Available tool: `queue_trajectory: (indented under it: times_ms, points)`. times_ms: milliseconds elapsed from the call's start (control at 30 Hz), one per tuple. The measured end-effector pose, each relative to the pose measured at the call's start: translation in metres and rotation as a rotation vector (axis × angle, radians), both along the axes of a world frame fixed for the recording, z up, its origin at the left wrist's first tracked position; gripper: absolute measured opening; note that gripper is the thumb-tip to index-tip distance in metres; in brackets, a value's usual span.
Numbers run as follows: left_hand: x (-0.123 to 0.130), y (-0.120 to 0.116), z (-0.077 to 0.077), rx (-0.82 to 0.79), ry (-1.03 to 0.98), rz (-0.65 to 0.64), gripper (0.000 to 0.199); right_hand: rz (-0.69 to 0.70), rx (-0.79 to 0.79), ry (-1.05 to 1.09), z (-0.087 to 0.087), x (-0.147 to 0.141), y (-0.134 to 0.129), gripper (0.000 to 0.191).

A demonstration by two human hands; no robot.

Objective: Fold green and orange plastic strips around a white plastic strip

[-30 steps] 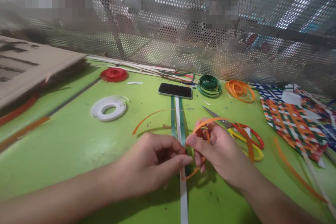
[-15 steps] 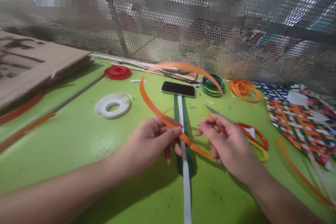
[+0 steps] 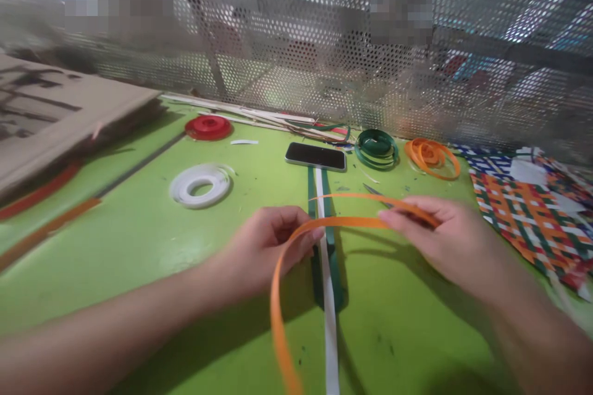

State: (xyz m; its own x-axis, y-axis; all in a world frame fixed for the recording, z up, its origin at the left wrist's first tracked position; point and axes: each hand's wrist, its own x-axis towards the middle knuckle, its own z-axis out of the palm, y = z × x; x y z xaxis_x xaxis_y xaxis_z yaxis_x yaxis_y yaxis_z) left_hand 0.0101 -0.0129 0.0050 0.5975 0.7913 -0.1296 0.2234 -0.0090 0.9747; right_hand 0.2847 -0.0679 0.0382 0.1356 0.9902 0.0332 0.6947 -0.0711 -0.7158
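An orange strip [image 3: 348, 221] is stretched between my two hands above the green table. My left hand [image 3: 282, 237] pinches it near the middle, and part of the strip curves down toward the front edge of view. At the right, my right hand [image 3: 430, 228] grips the strip between thumb and fingers, with a thinner-looking length looping back leftward. Below the hands, a white strip [image 3: 329, 321] runs lengthwise over dark green strips [image 3: 340, 290]. The far ends of these strips meet a phone [image 3: 315, 157] lying flat.
Rolls of white [image 3: 178, 188], red [image 3: 208, 127], green [image 3: 376, 148] and orange strip [image 3: 430, 158] lie around. Scissors [image 3: 376, 192] are mostly hidden behind my right hand. Woven pieces [image 3: 514, 210] lie right, cardboard [image 3: 78, 111] left. A perforated metal screen [image 3: 278, 43] stands behind.
My right hand has moved right and taken hold of the orange strip. The strip's large loop has swung from above the hands to below, toward the front.
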Motion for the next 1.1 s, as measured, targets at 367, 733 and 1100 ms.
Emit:
queue_trajectory:
  times_ms: [367, 733, 1100]
  points:
    - [-0.012, 0.018, -0.002, 0.022, 0.299, 0.048, 0.043, -0.327, 0.414, -0.234, 0.029, 0.035, -0.007, 0.029]
    - [-0.012, 0.022, -0.008, -0.097, 0.184, 0.066, 0.050, -0.225, 0.370, 0.369, 0.027, 0.041, -0.008, 0.028]
    - [-0.010, 0.013, 0.013, -0.199, -0.053, -0.088, 0.030, -0.368, 0.616, 0.591, 0.033, 0.046, 0.015, 0.019]
